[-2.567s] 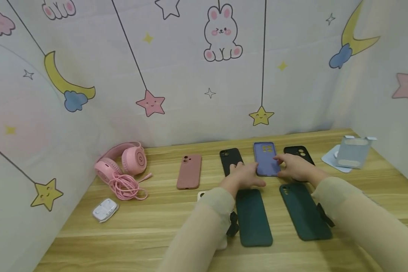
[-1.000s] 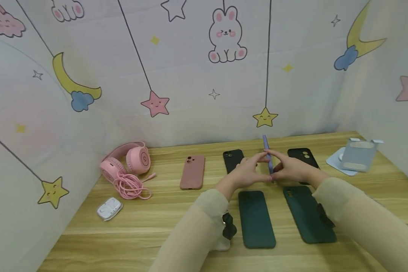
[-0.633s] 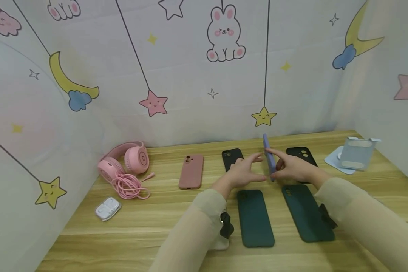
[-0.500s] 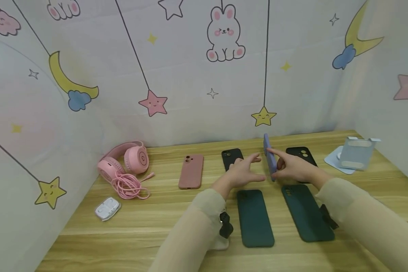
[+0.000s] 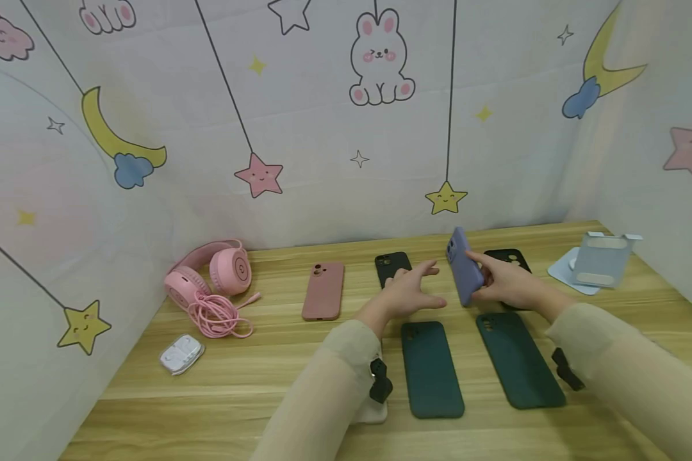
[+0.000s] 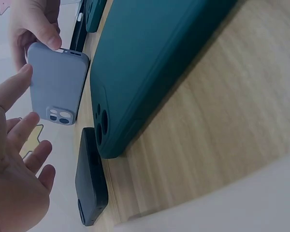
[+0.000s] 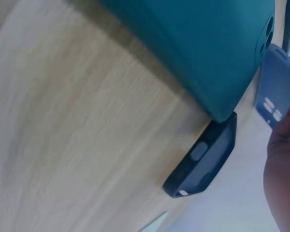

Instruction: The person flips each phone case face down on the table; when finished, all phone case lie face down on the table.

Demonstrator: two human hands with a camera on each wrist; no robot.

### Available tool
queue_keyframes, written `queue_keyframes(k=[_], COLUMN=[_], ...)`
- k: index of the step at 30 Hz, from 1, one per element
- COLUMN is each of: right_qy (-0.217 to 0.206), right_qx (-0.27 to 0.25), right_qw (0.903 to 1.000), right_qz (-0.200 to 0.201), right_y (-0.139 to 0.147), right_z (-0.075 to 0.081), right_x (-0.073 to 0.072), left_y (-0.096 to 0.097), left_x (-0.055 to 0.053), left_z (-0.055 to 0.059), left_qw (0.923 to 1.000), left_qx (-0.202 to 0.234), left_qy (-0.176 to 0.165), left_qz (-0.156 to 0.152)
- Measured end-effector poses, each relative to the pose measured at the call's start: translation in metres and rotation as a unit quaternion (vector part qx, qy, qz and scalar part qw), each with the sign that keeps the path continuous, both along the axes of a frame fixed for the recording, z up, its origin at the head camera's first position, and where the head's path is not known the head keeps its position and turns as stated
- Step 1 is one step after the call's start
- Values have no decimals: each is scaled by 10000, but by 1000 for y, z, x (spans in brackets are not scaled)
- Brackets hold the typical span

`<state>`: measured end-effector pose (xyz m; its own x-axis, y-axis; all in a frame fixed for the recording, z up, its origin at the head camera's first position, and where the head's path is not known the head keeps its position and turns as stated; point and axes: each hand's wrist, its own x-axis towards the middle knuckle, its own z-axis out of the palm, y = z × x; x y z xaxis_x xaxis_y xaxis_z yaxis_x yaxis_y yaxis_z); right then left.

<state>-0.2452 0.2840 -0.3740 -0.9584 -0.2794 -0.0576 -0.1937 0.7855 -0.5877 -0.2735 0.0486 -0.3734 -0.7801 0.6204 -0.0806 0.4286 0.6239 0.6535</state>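
My right hand point(image 5: 510, 280) pinches a purple phone case point(image 5: 464, 269) by its edge. The case stands tilted off the table, its outer back and camera cutouts turned to the left. Spread and holding nothing, my left hand point(image 5: 406, 294) hovers just left of it; the left wrist view shows its fingers apart from the case. Behind that hand lies a black phone case point(image 5: 392, 260), partly covered. Another black phone case point(image 5: 510, 256) lies behind my right hand. Two dark green phone cases point(image 5: 432, 370) point(image 5: 519, 358) lie flat in front of the hands.
To the left lie a pink phone case point(image 5: 323, 291), pink headphones point(image 5: 230, 269) with a coiled cable, and boxed white earphones point(image 5: 182, 354). A white phone case point(image 5: 375, 410) is mostly under my left sleeve. A light blue stand point(image 5: 602, 259) stands at the far right.
The purple case lay flat, inner side up; it was raised onto its long edge with both hands at it. My left hand has since let go, and the case now leans over to the right.
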Motion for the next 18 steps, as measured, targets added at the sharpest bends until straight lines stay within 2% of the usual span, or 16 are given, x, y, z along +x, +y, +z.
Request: queue_keyframes(k=[3,11,18], right_qy=[91,508,520], right_qx=[78,395,499], right_qw=[9999,9978,9972], right_qz=[-3,-165,-199], right_y=[2,2,-2], right_z=[0,-3,-10], right_x=[0,-5,-6], left_y=[-1,0,4], left_x=[0,0,-1], left_z=[0,0,0], left_qw=[10000,9986,9983], left_qx=[-72,-402,-526], left_qy=[-26,-156,-114], left_qz=[-20,-303,-210])
